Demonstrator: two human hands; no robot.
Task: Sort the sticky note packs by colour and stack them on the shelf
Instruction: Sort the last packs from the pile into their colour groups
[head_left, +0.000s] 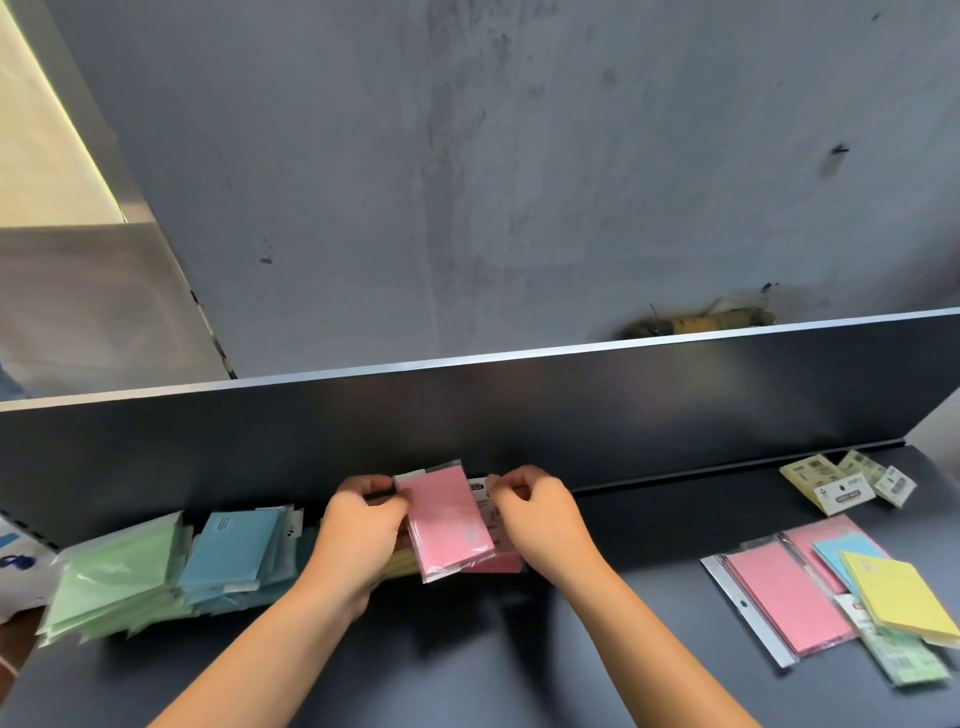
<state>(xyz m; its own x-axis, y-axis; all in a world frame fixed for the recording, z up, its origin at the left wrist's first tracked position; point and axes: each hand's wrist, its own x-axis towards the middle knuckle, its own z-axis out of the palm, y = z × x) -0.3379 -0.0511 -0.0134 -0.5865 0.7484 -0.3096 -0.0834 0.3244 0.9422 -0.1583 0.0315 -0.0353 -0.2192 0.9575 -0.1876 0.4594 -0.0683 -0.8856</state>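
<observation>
A pink sticky note pack in clear wrap leans at the middle of the dark shelf, on top of other pink packs. My left hand pinches its upper left edge. My right hand has curled fingers at the packs behind its right side; what it holds is hidden. A green stack and a blue stack lean to the left. A strip of yellow packs peeks out below my left hand.
Loose packs lie at the right: pink, blue, yellow and green. Pale yellow packs sit at the far right by the shelf's back panel. A white bag is at the left edge.
</observation>
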